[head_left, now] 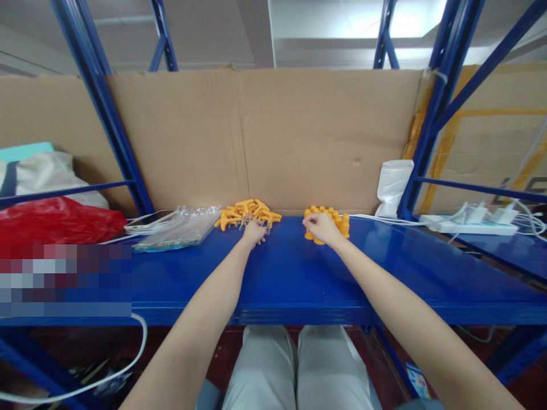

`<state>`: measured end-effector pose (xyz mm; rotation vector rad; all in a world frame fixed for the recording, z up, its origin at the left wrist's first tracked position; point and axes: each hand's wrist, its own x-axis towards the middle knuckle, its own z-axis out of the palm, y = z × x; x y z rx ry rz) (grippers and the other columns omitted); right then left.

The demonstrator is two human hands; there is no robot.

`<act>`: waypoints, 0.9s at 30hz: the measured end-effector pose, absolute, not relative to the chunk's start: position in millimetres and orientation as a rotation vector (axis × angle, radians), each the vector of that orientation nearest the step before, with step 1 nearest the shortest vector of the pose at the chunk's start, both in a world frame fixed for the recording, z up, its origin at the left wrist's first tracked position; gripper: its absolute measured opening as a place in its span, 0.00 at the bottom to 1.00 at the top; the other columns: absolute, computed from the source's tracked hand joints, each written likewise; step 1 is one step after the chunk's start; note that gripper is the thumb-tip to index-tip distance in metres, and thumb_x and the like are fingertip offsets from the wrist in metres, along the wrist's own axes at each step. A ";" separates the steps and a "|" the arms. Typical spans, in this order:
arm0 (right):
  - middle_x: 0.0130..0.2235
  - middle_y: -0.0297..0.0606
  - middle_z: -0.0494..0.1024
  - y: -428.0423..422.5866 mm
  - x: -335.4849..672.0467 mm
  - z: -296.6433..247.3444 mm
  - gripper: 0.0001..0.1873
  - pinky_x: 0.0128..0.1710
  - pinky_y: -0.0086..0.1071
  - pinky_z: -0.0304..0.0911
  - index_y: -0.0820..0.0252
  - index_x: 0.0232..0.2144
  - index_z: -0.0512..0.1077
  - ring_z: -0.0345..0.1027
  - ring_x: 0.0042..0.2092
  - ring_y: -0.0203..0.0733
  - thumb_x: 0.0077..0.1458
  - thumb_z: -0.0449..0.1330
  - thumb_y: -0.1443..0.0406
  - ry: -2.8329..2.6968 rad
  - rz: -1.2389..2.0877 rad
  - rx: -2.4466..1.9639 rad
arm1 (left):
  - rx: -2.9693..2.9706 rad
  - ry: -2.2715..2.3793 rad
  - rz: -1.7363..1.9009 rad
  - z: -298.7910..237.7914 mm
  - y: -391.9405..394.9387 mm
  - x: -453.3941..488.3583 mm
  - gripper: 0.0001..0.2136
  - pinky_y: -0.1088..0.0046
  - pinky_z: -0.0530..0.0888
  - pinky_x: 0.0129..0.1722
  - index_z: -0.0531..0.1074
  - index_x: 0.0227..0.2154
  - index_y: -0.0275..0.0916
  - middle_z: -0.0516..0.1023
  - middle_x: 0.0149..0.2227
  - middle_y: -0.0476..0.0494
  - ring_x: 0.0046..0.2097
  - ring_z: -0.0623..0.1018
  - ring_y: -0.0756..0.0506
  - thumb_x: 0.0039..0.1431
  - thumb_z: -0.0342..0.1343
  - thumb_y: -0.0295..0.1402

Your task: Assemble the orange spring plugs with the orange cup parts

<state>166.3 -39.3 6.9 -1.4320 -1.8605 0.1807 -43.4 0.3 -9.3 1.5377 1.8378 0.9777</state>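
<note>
A pile of yellow-orange corkscrews (pixel 245 207) with T-shaped handles and metal spirals lies at the back of the blue shelf (pixel 282 279). My left hand (pixel 255 231) is at the pile's front edge, fingers curled at a corkscrew whose spiral shows beside them; the grip itself is partly hidden. To the right, a tight group of yellow-orange plastic pieces (pixel 343 223) with flared bases and knobbed tops stands upright. My right hand (pixel 323 226) is over the front left of this group, thumb and fingers pinched together on one piece, mostly covered by the hand.
Flat clear plastic bags (pixel 177 229) lie left of the corkscrews, near a red bag (pixel 60 219). A white pouch (pixel 394 185) leans at the back right, by a power strip (pixel 470 225) with cables. Cardboard (pixel 320 125) walls the back between blue posts.
</note>
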 end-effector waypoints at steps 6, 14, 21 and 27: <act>0.36 0.39 0.84 -46.6 167.6 12.8 0.13 0.40 0.31 0.66 0.58 0.30 0.79 0.76 0.38 0.41 0.59 0.55 0.68 -1.884 0.046 -1.513 | 1.565 1.884 1.010 -7.1 -2.2 -45.0 0.15 0.80 0.60 0.16 0.74 0.48 0.35 0.79 0.29 0.45 0.17 0.70 0.54 0.61 0.49 0.24; 0.39 0.41 0.85 -54.0 179.4 23.6 0.15 0.39 0.31 0.64 0.56 0.35 0.80 0.77 0.41 0.44 0.62 0.53 0.65 -1.816 -0.151 -1.639 | 1.702 1.941 0.998 -11.0 2.4 -48.8 0.11 0.77 0.69 0.24 0.78 0.39 0.39 0.81 0.28 0.43 0.23 0.77 0.48 0.57 0.53 0.25; 0.40 0.43 0.84 -55.8 180.1 26.4 0.14 0.38 0.31 0.63 0.57 0.36 0.81 0.77 0.43 0.45 0.62 0.54 0.64 -1.796 -0.139 -1.700 | 1.730 1.950 1.001 -11.1 1.3 -46.7 0.12 0.78 0.69 0.25 0.77 0.41 0.38 0.82 0.33 0.44 0.21 0.73 0.52 0.56 0.54 0.23; 0.39 0.42 0.85 -56.1 179.2 25.6 0.14 0.37 0.30 0.63 0.56 0.35 0.81 0.77 0.41 0.44 0.62 0.54 0.64 -1.813 -0.139 -1.680 | 1.710 1.935 0.998 -10.6 0.2 -45.8 0.11 0.78 0.68 0.23 0.77 0.40 0.37 0.82 0.33 0.45 0.19 0.71 0.53 0.56 0.54 0.23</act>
